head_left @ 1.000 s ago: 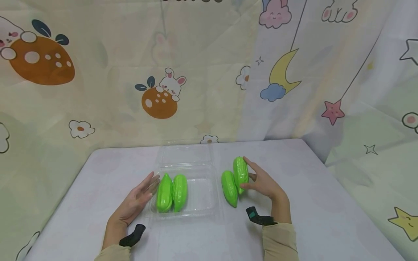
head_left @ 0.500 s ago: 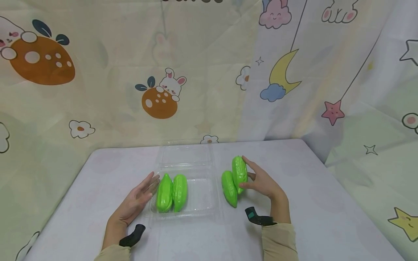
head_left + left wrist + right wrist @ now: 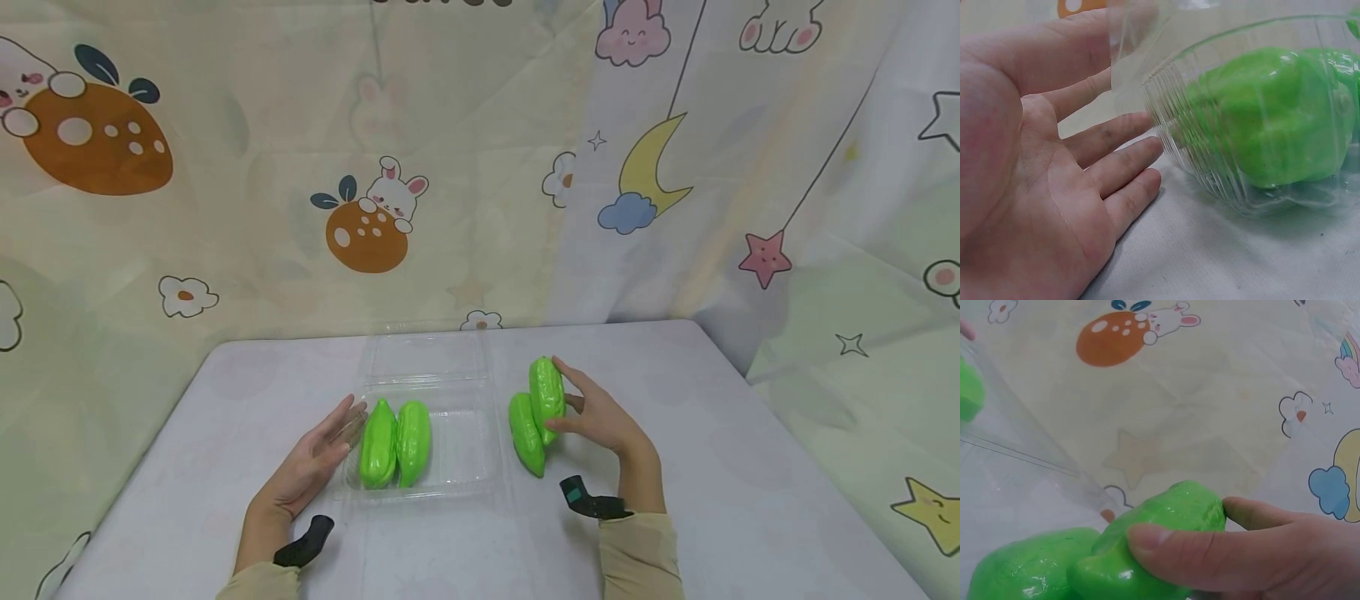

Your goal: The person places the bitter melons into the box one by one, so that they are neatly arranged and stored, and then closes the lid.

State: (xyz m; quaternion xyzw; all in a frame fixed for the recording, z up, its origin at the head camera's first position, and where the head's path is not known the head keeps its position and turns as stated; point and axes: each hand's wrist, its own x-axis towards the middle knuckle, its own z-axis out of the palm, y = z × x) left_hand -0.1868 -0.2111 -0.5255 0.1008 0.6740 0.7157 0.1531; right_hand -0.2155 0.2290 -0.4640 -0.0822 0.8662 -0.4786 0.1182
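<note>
In the head view a clear plastic clamshell box (image 3: pixel 463 454) stands on the table with its lid (image 3: pixel 427 358) back. Two shiny green, elongated fruit-like pieces lie side by side in its left part: a left piece (image 3: pixel 378 446) and a right piece (image 3: pixel 413 446). My left hand (image 3: pixel 307 467) has its fingers extended against the box's ribbed left wall (image 3: pixel 1191 125). To the right of the box, my right hand (image 3: pixel 603 421) holds another green piece (image 3: pixel 547 392) between thumb and fingers (image 3: pixel 1254 512). This piece touches or overlaps a neighbouring green piece (image 3: pixel 527 437).
The pale table (image 3: pixel 712 500) has its back edge close to a cloth backdrop (image 3: pixel 480 208) with cartoon prints. Black wrist mounts (image 3: pixel 596 500) sit on both forearms. A thin cord (image 3: pixel 63 562) shows at the lower left.
My right hand has shifted slightly left with the green piece, which now overlaps its neighbour more. The left hand, the box and the pieces in it look unchanged.
</note>
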